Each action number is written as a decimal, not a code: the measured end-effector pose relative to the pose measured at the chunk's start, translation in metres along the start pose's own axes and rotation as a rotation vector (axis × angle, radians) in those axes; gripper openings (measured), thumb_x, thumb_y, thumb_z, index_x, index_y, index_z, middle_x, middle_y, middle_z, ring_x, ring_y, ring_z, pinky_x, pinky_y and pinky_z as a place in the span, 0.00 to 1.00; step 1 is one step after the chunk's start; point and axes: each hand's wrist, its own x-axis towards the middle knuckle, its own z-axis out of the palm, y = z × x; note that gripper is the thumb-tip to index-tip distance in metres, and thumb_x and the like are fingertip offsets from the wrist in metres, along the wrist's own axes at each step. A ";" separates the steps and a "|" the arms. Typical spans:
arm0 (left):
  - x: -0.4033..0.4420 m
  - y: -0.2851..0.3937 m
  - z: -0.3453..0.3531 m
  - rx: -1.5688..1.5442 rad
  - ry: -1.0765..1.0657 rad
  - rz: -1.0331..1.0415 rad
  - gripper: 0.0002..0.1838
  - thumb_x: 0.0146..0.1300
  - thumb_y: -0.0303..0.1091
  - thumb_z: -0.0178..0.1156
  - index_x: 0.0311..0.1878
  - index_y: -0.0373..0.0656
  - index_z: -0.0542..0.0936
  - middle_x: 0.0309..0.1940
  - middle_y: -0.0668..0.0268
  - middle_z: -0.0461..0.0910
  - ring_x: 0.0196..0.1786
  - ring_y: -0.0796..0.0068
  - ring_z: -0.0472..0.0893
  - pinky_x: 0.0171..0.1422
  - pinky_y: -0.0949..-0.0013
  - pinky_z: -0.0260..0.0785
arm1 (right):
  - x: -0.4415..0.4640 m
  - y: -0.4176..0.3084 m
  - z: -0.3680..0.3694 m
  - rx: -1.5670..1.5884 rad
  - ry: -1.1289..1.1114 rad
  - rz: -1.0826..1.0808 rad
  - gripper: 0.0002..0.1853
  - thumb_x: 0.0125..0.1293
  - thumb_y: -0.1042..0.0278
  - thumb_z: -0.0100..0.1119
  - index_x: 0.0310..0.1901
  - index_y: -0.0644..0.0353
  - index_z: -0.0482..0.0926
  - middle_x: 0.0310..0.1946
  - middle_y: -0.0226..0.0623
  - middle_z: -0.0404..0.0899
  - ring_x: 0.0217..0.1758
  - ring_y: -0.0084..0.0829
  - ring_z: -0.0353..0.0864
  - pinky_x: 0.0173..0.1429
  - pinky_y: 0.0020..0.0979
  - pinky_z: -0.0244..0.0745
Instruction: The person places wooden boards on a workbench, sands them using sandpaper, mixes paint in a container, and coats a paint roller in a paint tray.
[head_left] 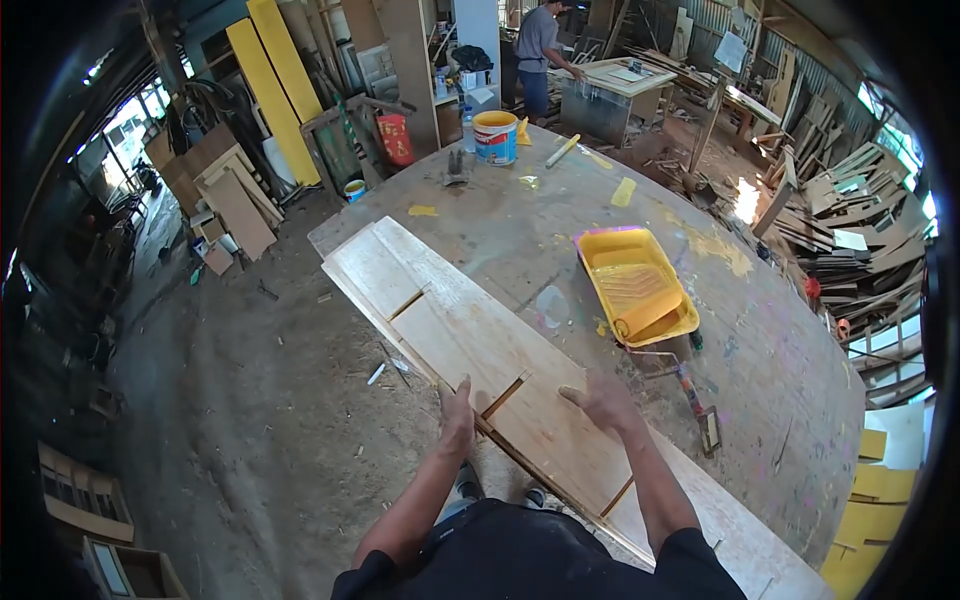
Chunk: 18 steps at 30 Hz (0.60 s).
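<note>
A long pale wooden board (pixel 470 335) with several narrow slots cut in it lies slantwise along the near edge of the worktable. It seems to rest on another board, whose edge shows at the far left end. My left hand (pixel 458 415) grips the near edge beside a slot, thumb up and the other fingers mostly hidden. Across the board, my right hand (pixel 605 405) holds the far edge, its thumb on the top face and its fingertips out of sight. Beyond it, a yellow paint tray (pixel 620 262) holds a paint roller (pixel 650 312) covered in yellow paint.
The paint-stained worktable (pixel 500 220) carries a paint bucket (pixel 495 138), a plastic bottle (pixel 468 128) and a yellow stick (pixel 563 151). Another person (pixel 538 55) stands at a farther table. Yellow boards (pixel 275 90) lean at the back left; scrap wood (pixel 850 240) is piled right.
</note>
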 end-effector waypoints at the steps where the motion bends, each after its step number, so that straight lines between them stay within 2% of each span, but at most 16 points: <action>1: -0.011 0.017 0.008 -0.002 -0.005 -0.003 0.46 0.78 0.46 0.58 0.81 0.22 0.46 0.82 0.41 0.53 0.83 0.53 0.57 0.88 0.61 0.46 | -0.001 -0.002 -0.002 0.003 -0.025 0.025 0.40 0.66 0.31 0.65 0.49 0.72 0.81 0.47 0.66 0.84 0.53 0.61 0.85 0.58 0.53 0.79; 3: -0.032 0.047 0.024 -0.183 -0.007 -0.098 0.47 0.77 0.42 0.58 0.82 0.22 0.44 0.83 0.41 0.51 0.85 0.54 0.53 0.88 0.61 0.44 | -0.002 0.004 0.007 0.019 0.009 0.001 0.40 0.66 0.30 0.65 0.47 0.73 0.83 0.46 0.66 0.84 0.52 0.61 0.85 0.58 0.53 0.79; 4: -0.023 0.035 0.024 -0.178 -0.035 -0.106 0.47 0.77 0.42 0.58 0.82 0.22 0.44 0.83 0.41 0.51 0.85 0.54 0.53 0.88 0.61 0.44 | 0.001 0.011 0.008 0.032 0.049 -0.026 0.41 0.65 0.29 0.64 0.45 0.73 0.84 0.45 0.67 0.85 0.52 0.61 0.86 0.57 0.53 0.79; 6: -0.008 0.005 0.016 -0.034 0.066 -0.008 0.45 0.76 0.39 0.59 0.82 0.25 0.45 0.82 0.42 0.53 0.82 0.54 0.58 0.87 0.61 0.46 | 0.016 0.030 0.015 0.112 0.013 0.026 0.43 0.64 0.27 0.64 0.43 0.74 0.85 0.43 0.67 0.85 0.50 0.60 0.86 0.56 0.54 0.79; 7: -0.014 0.005 0.024 -0.021 0.034 -0.020 0.45 0.76 0.39 0.59 0.82 0.25 0.45 0.82 0.42 0.53 0.82 0.54 0.58 0.87 0.61 0.46 | 0.019 0.031 0.013 0.194 -0.040 0.039 0.44 0.64 0.25 0.63 0.41 0.74 0.86 0.42 0.67 0.86 0.49 0.60 0.87 0.56 0.54 0.79; 11: -0.017 0.006 0.035 -0.027 0.123 0.119 0.44 0.75 0.36 0.59 0.83 0.27 0.46 0.81 0.44 0.54 0.81 0.54 0.60 0.86 0.60 0.48 | 0.014 0.012 -0.004 0.144 -0.069 0.095 0.47 0.62 0.21 0.62 0.37 0.75 0.87 0.38 0.68 0.86 0.46 0.61 0.87 0.55 0.55 0.80; 12: -0.016 0.003 0.034 -0.019 0.175 0.171 0.45 0.74 0.35 0.59 0.83 0.28 0.45 0.81 0.44 0.55 0.81 0.54 0.60 0.86 0.60 0.49 | 0.012 0.009 -0.009 0.130 -0.121 0.110 0.47 0.62 0.21 0.61 0.40 0.75 0.86 0.39 0.68 0.86 0.46 0.61 0.87 0.55 0.54 0.80; 14: -0.029 0.025 0.038 -0.066 0.184 0.109 0.46 0.73 0.32 0.60 0.83 0.30 0.45 0.80 0.45 0.57 0.80 0.53 0.62 0.85 0.58 0.52 | 0.006 0.000 -0.018 0.111 -0.166 0.128 0.48 0.62 0.21 0.61 0.42 0.75 0.86 0.39 0.68 0.86 0.47 0.60 0.88 0.55 0.54 0.80; 16: -0.047 0.047 0.041 -0.219 0.218 0.020 0.46 0.71 0.31 0.60 0.83 0.31 0.45 0.79 0.46 0.58 0.78 0.52 0.64 0.83 0.57 0.55 | -0.004 -0.011 -0.016 0.086 -0.163 0.050 0.48 0.63 0.22 0.60 0.48 0.74 0.84 0.41 0.66 0.86 0.48 0.59 0.88 0.56 0.52 0.81; 17: -0.047 0.042 0.033 -0.156 0.183 0.059 0.45 0.71 0.31 0.60 0.83 0.30 0.45 0.79 0.46 0.58 0.77 0.51 0.65 0.83 0.56 0.56 | -0.002 -0.014 -0.011 0.018 -0.182 0.044 0.47 0.65 0.23 0.58 0.52 0.73 0.82 0.44 0.64 0.87 0.49 0.57 0.88 0.56 0.51 0.81; 18: -0.044 0.036 0.030 -0.148 0.191 0.045 0.45 0.71 0.31 0.60 0.83 0.30 0.45 0.79 0.46 0.58 0.77 0.51 0.65 0.83 0.56 0.56 | -0.003 -0.013 -0.005 0.021 -0.199 0.050 0.47 0.65 0.23 0.58 0.52 0.73 0.82 0.44 0.64 0.87 0.49 0.57 0.88 0.56 0.51 0.81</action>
